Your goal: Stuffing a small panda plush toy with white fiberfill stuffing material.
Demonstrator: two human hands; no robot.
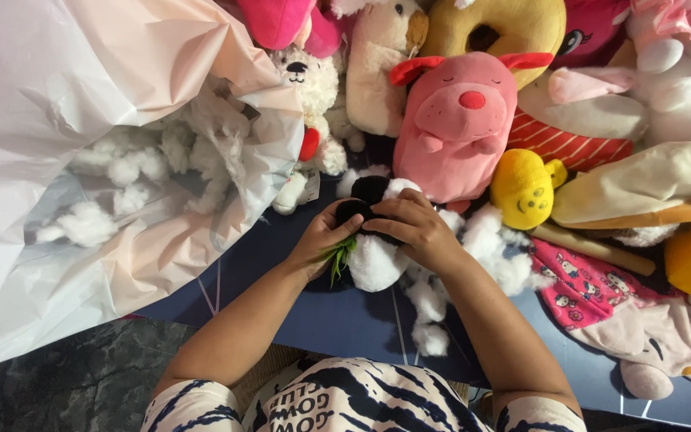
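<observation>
- The black-and-white plush toy (373, 252), seemingly a panda with a tuft of green leaves (337, 260) at its side, lay on the dark blue desk (345, 316) just below the heap of soft toys, held between both hands.
- The left hand (321, 240) cupped the toy's left side, its fingers (344, 228) curled and closed on the black part at the top.
- The right hand (413, 228) lay over the toy from the other side, its fingers (385, 226) bent and pressed together on the same black part, their tips almost meeting the left hand's.
- A pink plush pig (457, 120) with red ears stood just behind the hands; a small yellow plush (525, 188) sat beside it to the right.
- A white teddy bear (309, 104) leaned at the edge of a large pale plastic bag (81, 80), which held clumps of white stuffing (133, 172).
- Loose white tufts (429, 320) lay on the desk between the forearms.
</observation>
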